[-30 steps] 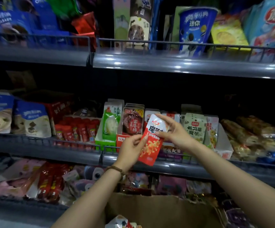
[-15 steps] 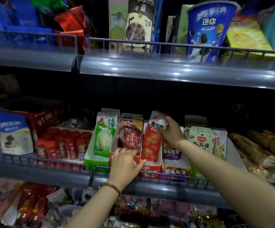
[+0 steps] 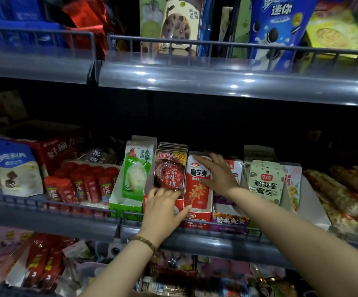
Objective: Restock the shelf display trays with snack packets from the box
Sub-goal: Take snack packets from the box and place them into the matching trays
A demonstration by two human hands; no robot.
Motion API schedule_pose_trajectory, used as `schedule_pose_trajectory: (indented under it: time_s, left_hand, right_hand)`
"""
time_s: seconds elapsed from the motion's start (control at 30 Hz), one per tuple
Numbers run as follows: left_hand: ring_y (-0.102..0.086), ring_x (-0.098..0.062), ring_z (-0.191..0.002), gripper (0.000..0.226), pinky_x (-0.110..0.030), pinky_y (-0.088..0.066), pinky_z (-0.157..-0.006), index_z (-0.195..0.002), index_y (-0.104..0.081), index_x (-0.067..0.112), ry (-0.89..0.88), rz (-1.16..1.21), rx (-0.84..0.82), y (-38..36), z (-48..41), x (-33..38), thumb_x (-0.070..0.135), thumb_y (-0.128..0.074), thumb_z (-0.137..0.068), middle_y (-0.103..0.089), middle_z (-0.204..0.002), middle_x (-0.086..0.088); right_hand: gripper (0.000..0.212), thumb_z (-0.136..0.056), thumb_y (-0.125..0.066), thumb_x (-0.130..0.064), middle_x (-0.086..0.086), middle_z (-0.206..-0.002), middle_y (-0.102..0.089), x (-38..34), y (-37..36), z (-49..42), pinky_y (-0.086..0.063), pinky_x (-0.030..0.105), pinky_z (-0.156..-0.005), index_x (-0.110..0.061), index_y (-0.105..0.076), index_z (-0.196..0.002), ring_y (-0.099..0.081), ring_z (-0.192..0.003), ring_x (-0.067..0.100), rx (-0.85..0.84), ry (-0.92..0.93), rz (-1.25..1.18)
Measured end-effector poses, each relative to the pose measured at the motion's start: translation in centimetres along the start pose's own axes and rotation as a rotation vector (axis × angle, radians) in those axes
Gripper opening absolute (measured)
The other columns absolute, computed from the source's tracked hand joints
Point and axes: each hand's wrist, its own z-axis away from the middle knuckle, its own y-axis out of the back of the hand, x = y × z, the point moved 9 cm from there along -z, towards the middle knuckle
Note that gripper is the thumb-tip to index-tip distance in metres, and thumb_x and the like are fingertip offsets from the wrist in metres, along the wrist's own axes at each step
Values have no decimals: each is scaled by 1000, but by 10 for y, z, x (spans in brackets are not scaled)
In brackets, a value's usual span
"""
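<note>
A red and white snack packet (image 3: 196,187) stands upright in its red display tray (image 3: 198,219) on the middle shelf. My right hand (image 3: 217,175) lies against the packet's right side with straight fingers reaching its top. My left hand (image 3: 163,207) rests flat on the front of the neighbouring red tray, just below the dark red packets (image 3: 169,170) standing in it. The box of packets is out of view.
A green tray (image 3: 126,207) with green packets stands left of my hands, and a purple tray (image 3: 229,220) and pale green packets (image 3: 266,181) stand to the right. The upper shelf's edge (image 3: 216,80) overhangs. A wire rail (image 3: 191,224) fronts the middle shelf.
The red and white packet went from my two hands in front of the shelf into its tray. My left hand let go and dropped to the tray front. The view moved closer.
</note>
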Motion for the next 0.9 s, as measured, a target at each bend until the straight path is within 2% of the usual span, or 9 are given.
schedule_pose_trajectory:
  time_s: [0.13, 0.23, 0.33, 0.47, 0.57, 0.67, 0.77, 0.83, 0.9]
  left_hand:
    - [-33, -8, -131, 59, -25, -4, -113, -138, -41, 27, -10, -14, 28, 11, 10, 7, 61, -38, -90, -48, -137, 11]
    - [-23, -7, -138, 62, -25, 3, -114, -144, -32, 28, -23, 28, 29, 15, 28, 19, 61, -37, -91, -36, -147, 12]
    - [-22, -7, -139, 64, -24, 1, -115, -144, -32, 29, -53, 69, 8, 14, 57, 31, 63, -33, -89, -33, -148, 12]
    - [-29, -11, -138, 75, -22, -2, -111, -141, -39, 29, -57, 97, -64, -2, 116, 42, 70, -20, -81, -38, -146, 11]
    - [-28, -13, -138, 74, -22, -4, -110, -141, -37, 31, -15, 121, -157, -20, 166, 42, 71, -21, -80, -36, -147, 11]
    - [-27, -10, -137, 72, -20, -6, -110, -142, -36, 32, 5, 145, -287, -48, 213, 36, 71, -27, -82, -33, -147, 13]
    - [-24, -7, -138, 65, -22, -11, -113, -141, -37, 33, 31, 160, -423, -80, 255, 29, 68, -32, -86, -30, -149, 14]
    - [-26, -7, -137, 58, -25, -17, -114, -140, -39, 34, 30, 178, -527, -101, 279, 31, 62, -39, -89, -32, -149, 14]
    - [-29, -7, -136, 62, -25, -21, -113, -138, -42, 33, -6, 155, -617, -117, 296, 37, 67, -35, -87, -36, -147, 13]
  right_hand:
    - [70, -88, -62, -36, -12, -156, -13, -8, 13, 22, -20, 46, -117, -45, -21, -144, -11, -144, 17, 29, -40, -57]
    - [64, -90, -56, -43, -16, -156, -11, -24, 26, 61, -17, 44, -118, -47, -20, -143, -12, -144, 12, 19, -9, -117]
    - [59, -91, -53, -43, -11, -154, -20, -37, 27, 113, -19, 40, -117, -48, -22, -141, -19, -142, 13, -46, 10, -129]
    - [58, -92, -53, -42, -23, -153, -13, -39, 10, 189, -15, 29, -114, -46, -25, -143, -12, -141, 1, -125, 70, -152]
    - [54, -92, -55, -38, -22, -152, -18, -37, -12, 246, -19, 24, -114, -43, -32, -140, -19, -139, -1, -181, 87, -188]
    - [47, -91, -55, -38, -19, -150, -25, -32, -43, 296, -21, 17, -110, -37, -42, -137, -26, -135, -3, -294, 57, -234]
    - [38, -92, -56, -34, -13, -142, -37, -21, -80, 336, -20, 9, -105, -27, -52, -129, -32, -133, 1, -433, -53, -286]
    - [36, -93, -56, -34, -9, -135, -48, -12, -106, 358, -28, 9, -99, -23, -55, -127, -43, -126, 5, -564, -146, -293]
    - [34, -92, -57, -36, -6, -125, -58, -4, -138, 383, -38, 12, -91, -19, -61, -121, -53, -117, 9, -752, -232, -327]
